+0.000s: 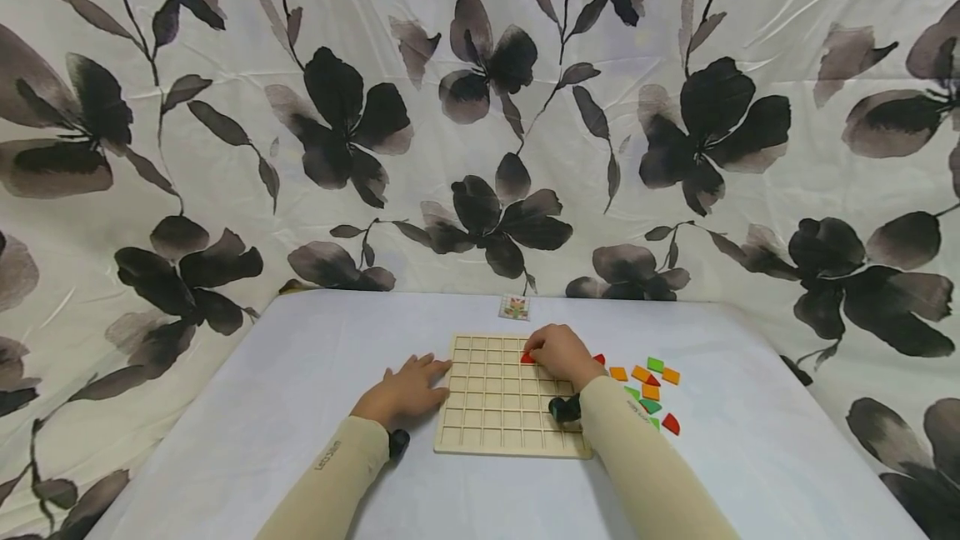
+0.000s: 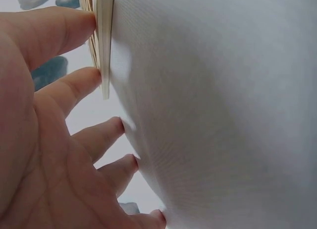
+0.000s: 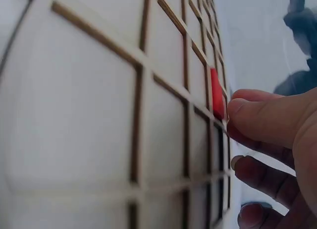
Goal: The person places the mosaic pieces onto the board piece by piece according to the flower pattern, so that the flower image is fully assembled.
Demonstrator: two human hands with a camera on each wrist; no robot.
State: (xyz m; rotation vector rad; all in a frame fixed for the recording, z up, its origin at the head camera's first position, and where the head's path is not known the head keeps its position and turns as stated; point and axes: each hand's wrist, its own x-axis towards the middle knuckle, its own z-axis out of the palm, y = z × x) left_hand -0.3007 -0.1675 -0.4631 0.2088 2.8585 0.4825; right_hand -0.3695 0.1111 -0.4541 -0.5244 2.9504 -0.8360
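A pale wooden grid board (image 1: 495,415) lies flat on the white table. My left hand (image 1: 411,388) rests flat beside it, and its straight fingers (image 2: 74,85) touch the board's left edge (image 2: 105,40). My right hand (image 1: 558,354) is curled over the board's upper right part. A small red piece (image 1: 528,358) sits at its fingertips. In the right wrist view the red piece (image 3: 216,92) lies in a grid cell by the board's edge. The thumb (image 3: 267,117) touches its near end, and the other fingers curl below it.
Several loose red, orange and green pieces (image 1: 649,390) lie on the table right of the board. A small picture card (image 1: 514,307) sits behind the board near the table's far edge. A flower-print cloth (image 1: 480,107) hangs behind and around the table.
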